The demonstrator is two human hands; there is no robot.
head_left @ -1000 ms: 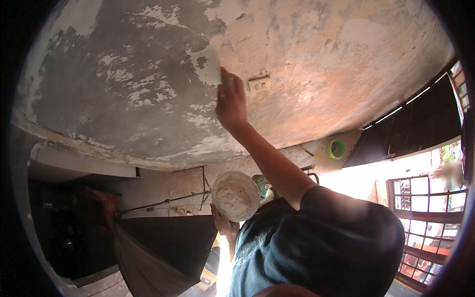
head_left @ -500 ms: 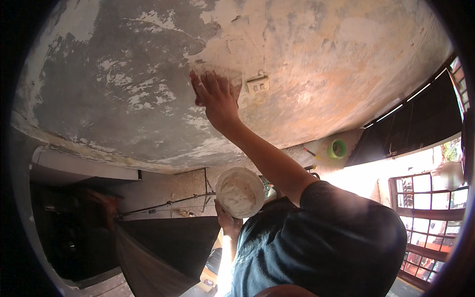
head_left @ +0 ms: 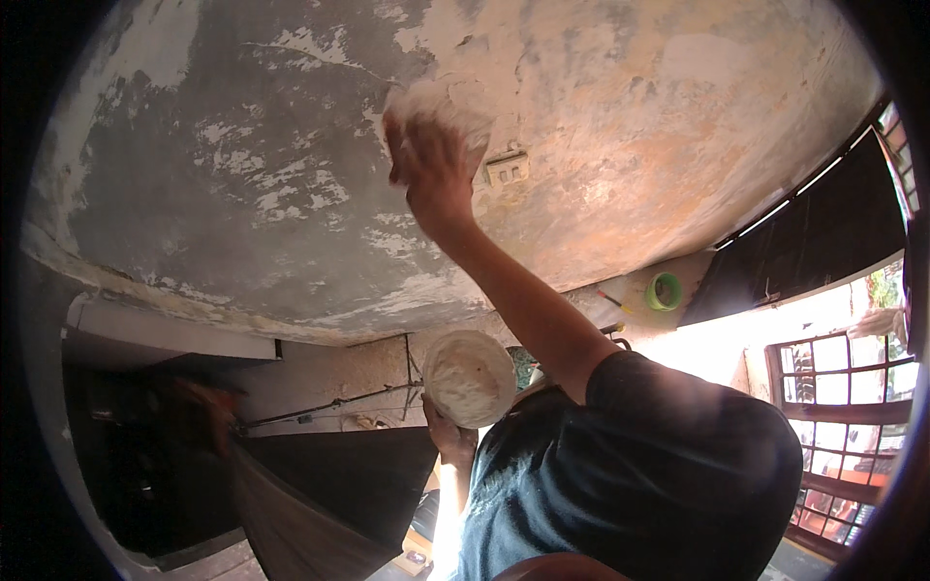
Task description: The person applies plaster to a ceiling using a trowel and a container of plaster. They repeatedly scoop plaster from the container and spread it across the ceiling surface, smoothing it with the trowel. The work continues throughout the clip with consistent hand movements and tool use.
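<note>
Two hands work apart: the right hand (head_left: 431, 169) presses a wad of white plaster (head_left: 441, 102) flat against the patchy ceiling (head_left: 242, 194), best spread thinly, while the left hand (head_left: 450, 436) cups the plaster bowl (head_left: 468, 378) below.

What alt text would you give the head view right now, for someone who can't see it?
The right hand reaches overhead and presses a blurred white patch of paste against a stained, peeling ceiling, beside a small rectangular fitting. Lower down, the left hand holds a round bowl of white paste.
</note>
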